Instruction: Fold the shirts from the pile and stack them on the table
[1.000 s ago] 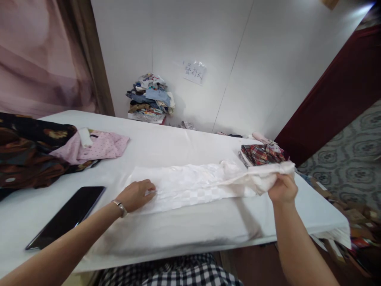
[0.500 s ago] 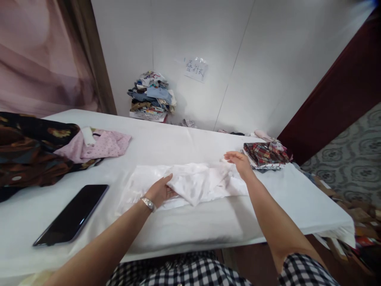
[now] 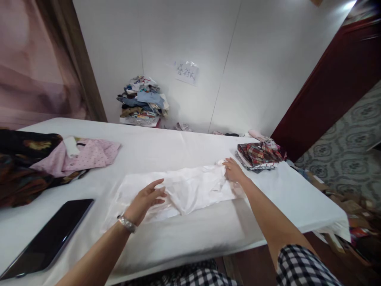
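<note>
A white shirt [image 3: 193, 186], folded into a long strip, lies across the white-covered table in front of me. Over its left part hovers my left hand [image 3: 145, 200], fingers apart with nothing in them; a metal-banded watch is on that wrist. At the shirt's right end, my right hand [image 3: 233, 171] has its fingers bent round the bunched fabric near the collar. Part of that grip is hidden behind the back of the hand.
A black phone [image 3: 50, 238] lies at the left front. Behind it are a pink dotted shirt [image 3: 92, 155] and dark clothes [image 3: 24, 171]. Folded shirts with a red plaid one [image 3: 257, 153] on top sit at the right. A clothes pile [image 3: 144, 99] stands by the wall.
My left hand has let go of the shirt and drawn back to the left, opening. My right hand has come down onto the shirt's right end. The fabric lies flatter, and the view has shifted.
</note>
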`<state>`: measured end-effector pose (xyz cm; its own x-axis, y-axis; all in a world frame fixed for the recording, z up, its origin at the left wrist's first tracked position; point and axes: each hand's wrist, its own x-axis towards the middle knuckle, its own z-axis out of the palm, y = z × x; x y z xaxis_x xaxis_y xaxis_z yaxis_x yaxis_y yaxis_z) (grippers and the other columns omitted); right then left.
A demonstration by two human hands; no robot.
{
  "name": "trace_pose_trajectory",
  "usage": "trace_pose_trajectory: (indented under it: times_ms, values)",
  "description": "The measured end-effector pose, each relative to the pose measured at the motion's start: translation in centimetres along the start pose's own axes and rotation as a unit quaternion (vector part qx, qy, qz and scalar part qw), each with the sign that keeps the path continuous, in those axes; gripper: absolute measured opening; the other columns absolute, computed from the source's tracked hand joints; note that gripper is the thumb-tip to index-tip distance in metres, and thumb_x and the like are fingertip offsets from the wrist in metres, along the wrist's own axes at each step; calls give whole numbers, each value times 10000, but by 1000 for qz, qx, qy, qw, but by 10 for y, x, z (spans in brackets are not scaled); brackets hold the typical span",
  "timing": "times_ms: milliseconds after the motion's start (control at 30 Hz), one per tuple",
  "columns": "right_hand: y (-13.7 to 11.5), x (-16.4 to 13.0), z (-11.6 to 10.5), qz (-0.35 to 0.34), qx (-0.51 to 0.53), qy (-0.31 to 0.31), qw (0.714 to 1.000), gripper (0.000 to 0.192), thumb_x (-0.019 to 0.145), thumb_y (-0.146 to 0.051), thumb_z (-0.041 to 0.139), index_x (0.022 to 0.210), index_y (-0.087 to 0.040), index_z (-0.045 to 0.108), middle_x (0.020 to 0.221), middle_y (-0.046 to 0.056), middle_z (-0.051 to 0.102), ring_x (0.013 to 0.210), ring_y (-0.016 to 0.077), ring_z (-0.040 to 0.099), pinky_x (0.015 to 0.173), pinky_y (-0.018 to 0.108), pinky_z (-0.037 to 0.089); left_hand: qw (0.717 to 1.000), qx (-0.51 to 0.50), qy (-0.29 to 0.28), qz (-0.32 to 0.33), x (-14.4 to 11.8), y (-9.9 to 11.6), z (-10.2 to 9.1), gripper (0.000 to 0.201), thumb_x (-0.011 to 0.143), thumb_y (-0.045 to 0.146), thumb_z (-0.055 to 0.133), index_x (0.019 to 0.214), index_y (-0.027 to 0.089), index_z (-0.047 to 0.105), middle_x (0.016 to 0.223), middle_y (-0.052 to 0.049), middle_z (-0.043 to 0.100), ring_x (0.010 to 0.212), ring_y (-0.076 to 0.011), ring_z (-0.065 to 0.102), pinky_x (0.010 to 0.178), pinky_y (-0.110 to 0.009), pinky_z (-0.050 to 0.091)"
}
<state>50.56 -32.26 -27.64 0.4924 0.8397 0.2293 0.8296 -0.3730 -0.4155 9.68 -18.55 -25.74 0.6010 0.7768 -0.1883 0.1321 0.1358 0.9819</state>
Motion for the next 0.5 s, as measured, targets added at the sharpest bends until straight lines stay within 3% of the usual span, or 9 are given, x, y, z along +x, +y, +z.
trace_pose_trajectory:
  times_ms: [100,200,267,367,433,500]
  values:
    - [7,6,3,4,28,11,1000,341,751,-56,522,978,-184,742,1410,109,560,1425,268,364,1180,473,287,967,234,47,88,1,-12,-7,575,679,326,652,1233,174,611,851,-37,651,754,-206,628,773,-389,537]
    - [12,7,4,3,57,27,998,282,746,-76,540,902,-204,737,1388,101,580,1410,264,387,1181,483,277,911,372,68,165,0,-12,-9,268,715,255,526,911,199,701,872,-48,632,718,-183,601,733,-351,515]
    - [15,5,3,9,82,36,996,235,748,-98,548,857,-210,724,1378,97,590,1408,258,390,1184,479,265,903,374,69,202,-3,1,-10,213,749,309,516,808,204,692,969,-79,643,793,-199,618,653,-305,507]
    - [18,4,-1,35,119,47,991,182,776,-152,536,817,-216,702,1382,79,589,1409,235,388,1179,450,272,922,292,81,242,-9,34,-15,284,756,462,586,822,202,682,1196,-108,624,978,-240,616,544,-238,475]
    - [18,5,-4,47,138,50,988,166,785,-183,537,816,-220,696,1377,63,594,1399,227,402,1174,439,277,952,213,93,200,-9,54,-23,361,753,537,610,852,194,669,1067,-99,674,886,-225,631,496,-222,449]
    - [15,9,-7,48,150,47,986,159,785,-209,559,845,-218,705,1376,60,595,1379,231,430,1169,431,285,970,154,126,137,-2,66,-35,411,745,569,618,881,183,665,792,-62,678,709,-202,619,480,-240,458]
